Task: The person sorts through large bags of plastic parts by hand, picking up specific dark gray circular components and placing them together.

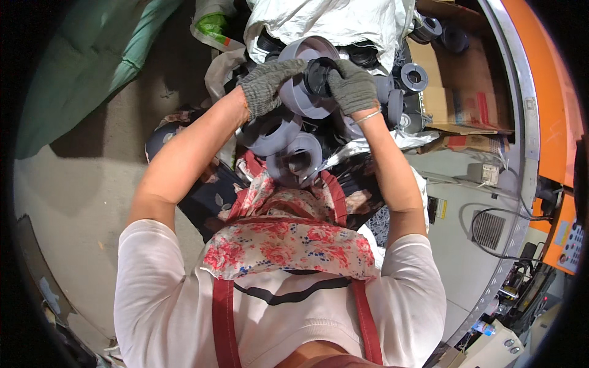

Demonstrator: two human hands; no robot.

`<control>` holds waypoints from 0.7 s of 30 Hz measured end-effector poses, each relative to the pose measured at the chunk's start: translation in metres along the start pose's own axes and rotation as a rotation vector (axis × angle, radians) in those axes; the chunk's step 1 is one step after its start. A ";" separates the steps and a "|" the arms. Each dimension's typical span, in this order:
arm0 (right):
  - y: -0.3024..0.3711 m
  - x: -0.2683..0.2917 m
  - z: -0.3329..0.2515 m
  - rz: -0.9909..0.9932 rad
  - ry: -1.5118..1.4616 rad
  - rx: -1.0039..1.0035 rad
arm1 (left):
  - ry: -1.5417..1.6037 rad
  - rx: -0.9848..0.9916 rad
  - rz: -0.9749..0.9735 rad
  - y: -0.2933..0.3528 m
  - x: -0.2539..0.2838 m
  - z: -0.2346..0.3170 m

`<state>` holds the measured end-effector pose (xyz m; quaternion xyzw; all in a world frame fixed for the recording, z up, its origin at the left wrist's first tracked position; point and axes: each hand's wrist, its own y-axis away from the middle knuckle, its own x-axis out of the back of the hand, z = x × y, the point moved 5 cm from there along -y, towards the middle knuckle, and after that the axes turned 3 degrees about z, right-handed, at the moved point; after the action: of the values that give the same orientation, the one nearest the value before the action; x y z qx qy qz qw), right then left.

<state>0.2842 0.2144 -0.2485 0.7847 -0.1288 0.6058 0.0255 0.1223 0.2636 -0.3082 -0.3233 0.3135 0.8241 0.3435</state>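
Observation:
Both hands wear grey knitted gloves and meet over a pile of round plastic parts. My left hand [270,86] has its fingers wrapped round the left side of a large grey plastic ring [310,108]. A smaller black plastic ring [317,76] lies against that grey part, and my right hand [354,87] closes on its right edge. The fingertips of both hands are partly hidden. Just below, in my lap, are another grey flanged ring [270,136] and a grey ring with a central hole [300,156].
More grey rings [413,78] and black parts lie to the right and behind, near a white woven sack [331,18]. An open cardboard box [463,98] stands at the right beside an orange machine [555,92]. A green cloth [86,67] hangs at the left.

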 end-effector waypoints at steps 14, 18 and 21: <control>0.018 0.018 -0.065 -0.248 0.016 0.548 | -0.634 -0.069 -0.220 0.019 0.003 0.023; 0.027 0.013 -0.068 -0.349 0.114 0.700 | -0.348 0.082 -0.133 0.014 0.010 0.014; 0.025 0.013 -0.065 -0.314 0.085 0.714 | -0.248 0.001 -0.215 0.016 0.009 0.011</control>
<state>0.2198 0.2009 -0.2218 0.7284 0.2131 0.6333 -0.1515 0.1020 0.2655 -0.3037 -0.2507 0.2327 0.8162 0.4657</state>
